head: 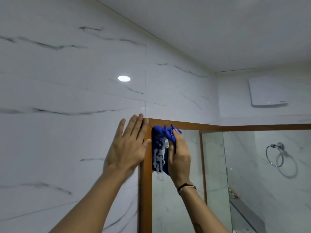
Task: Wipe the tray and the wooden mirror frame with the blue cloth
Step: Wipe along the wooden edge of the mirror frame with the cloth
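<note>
The wooden mirror frame [147, 182] hangs on a white marble wall, and its top left corner sits at the centre of view. My right hand [179, 157] presses the blue cloth [162, 133] against the mirror glass just inside that corner. The cloth bunches above my fingers and shows pale patches on its lower part. My left hand [128, 147] lies flat and open on the wall, fingers spread, its thumb and fingertips touching the frame's left post. The tray is not in view.
The marble-tiled wall [67, 98] fills the left side and the ceiling slopes above. A chrome towel ring [276, 153], a white wall unit [267, 93] and a shelf with small items [234, 195] are at the right.
</note>
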The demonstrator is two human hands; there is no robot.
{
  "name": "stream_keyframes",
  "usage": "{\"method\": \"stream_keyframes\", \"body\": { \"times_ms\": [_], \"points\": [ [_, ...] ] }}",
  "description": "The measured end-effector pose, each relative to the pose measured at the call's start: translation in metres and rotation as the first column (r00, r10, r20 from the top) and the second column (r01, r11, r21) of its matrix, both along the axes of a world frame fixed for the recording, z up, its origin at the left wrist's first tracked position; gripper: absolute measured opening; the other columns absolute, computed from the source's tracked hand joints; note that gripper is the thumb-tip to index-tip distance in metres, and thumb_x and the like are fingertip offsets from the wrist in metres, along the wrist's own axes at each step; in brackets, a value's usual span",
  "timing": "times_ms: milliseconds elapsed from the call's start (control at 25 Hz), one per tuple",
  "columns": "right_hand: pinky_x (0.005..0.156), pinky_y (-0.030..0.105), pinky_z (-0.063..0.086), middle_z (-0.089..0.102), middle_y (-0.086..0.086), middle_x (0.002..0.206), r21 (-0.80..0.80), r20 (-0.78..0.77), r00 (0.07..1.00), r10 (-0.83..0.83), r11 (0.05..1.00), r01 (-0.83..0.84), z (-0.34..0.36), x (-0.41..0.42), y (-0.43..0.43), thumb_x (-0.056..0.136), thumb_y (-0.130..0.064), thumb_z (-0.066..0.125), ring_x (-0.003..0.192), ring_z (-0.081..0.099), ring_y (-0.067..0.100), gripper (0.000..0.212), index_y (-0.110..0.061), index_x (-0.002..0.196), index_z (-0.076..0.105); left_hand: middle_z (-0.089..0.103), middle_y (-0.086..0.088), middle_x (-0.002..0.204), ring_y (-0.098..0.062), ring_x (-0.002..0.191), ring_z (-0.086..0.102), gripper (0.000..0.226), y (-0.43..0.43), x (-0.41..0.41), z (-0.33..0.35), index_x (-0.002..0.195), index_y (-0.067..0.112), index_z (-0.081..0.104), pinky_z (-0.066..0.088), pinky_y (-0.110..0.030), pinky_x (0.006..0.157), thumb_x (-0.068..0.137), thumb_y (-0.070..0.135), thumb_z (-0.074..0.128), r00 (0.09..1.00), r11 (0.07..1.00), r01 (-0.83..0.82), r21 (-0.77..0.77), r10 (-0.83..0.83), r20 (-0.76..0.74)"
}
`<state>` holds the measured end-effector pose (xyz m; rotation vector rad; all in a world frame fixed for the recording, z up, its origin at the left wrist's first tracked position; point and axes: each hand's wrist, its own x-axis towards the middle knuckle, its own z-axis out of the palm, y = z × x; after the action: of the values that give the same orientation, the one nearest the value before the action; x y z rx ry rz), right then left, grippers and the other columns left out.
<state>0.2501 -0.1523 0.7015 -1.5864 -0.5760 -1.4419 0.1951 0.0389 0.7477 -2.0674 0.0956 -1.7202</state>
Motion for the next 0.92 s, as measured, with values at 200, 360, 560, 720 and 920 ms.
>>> {"method": "stream_keyframes", "body": {
  "times_ms": [200, 360, 560, 720, 920],
  "points": [
    [0.144, 0.037, 0.019, 0.026, 0.006, 0.186, -0.088, 0.078, 0.993, 0.094, 0.992, -0.087, -0.019, 0.016, 0.053, 0.119, -0.030, 0.040, 0.177, 0.016, 0.021, 0.060, -0.018, 0.176, 0.025, 0.002, -0.026, 0.185, -0.035, 0.174, 0.008, 0.074, -0.006, 0.011, -0.003, 0.175, -0.007, -0.002, 0.017, -0.053, 0.141, 0.120, 0.042, 0.006, 0.999, 1.000, 0.003, 0.005, -0.003, 0.047],
    [0.139, 0.052, 0.033, 0.033, 0.011, 0.183, 0.222, -0.152, 0.975, 0.164, 0.966, -0.128, -0.003, 0.050, 0.015, 0.120, -0.021, 0.039, 0.171, 0.033, 0.029, 0.056, -0.010, 0.174, 0.032, -0.004, -0.025, 0.185, -0.034, 0.174, 0.001, 0.076, -0.008, 0.008, -0.004, 0.174, -0.005, -0.008, 0.013, -0.049, 0.143, 0.119, 0.044, 0.006, 1.000, 1.000, -0.011, -0.015, 0.011, 0.001],
    [0.142, 0.044, 0.026, 0.031, 0.013, 0.184, -0.140, 0.108, 0.988, 0.114, 0.985, -0.099, -0.023, 0.039, 0.043, 0.116, -0.017, 0.042, 0.173, 0.028, 0.029, 0.059, -0.006, 0.174, 0.034, 0.006, -0.024, 0.184, -0.033, 0.173, 0.011, 0.071, -0.011, 0.010, -0.004, 0.174, -0.007, 0.003, 0.017, -0.049, 0.142, 0.119, 0.036, 0.011, 1.000, 0.999, 0.015, -0.031, -0.014, 0.025],
    [0.137, 0.052, 0.035, 0.031, 0.010, 0.184, 0.376, -0.252, 0.936, 0.245, 0.916, -0.139, 0.007, 0.038, 0.031, 0.120, -0.026, 0.041, 0.171, 0.033, 0.032, 0.059, -0.013, 0.176, 0.030, 0.005, -0.021, 0.185, -0.031, 0.173, 0.008, 0.073, -0.010, 0.005, -0.009, 0.176, -0.003, 0.001, 0.018, -0.048, 0.142, 0.119, 0.039, 0.018, 0.999, 0.997, 0.040, -0.060, -0.040, -0.002],
    [0.141, 0.045, 0.030, 0.033, 0.010, 0.183, -0.028, 0.033, 0.990, 0.139, 0.990, -0.138, -0.013, 0.052, 0.022, 0.116, -0.021, 0.039, 0.172, 0.032, 0.027, 0.060, -0.009, 0.174, 0.034, 0.012, -0.024, 0.183, -0.033, 0.172, 0.014, 0.072, -0.011, 0.010, -0.011, 0.175, -0.006, 0.005, 0.022, -0.049, 0.141, 0.119, 0.036, 0.021, 0.998, 0.997, 0.055, -0.058, -0.054, 0.028]
  ]
}}
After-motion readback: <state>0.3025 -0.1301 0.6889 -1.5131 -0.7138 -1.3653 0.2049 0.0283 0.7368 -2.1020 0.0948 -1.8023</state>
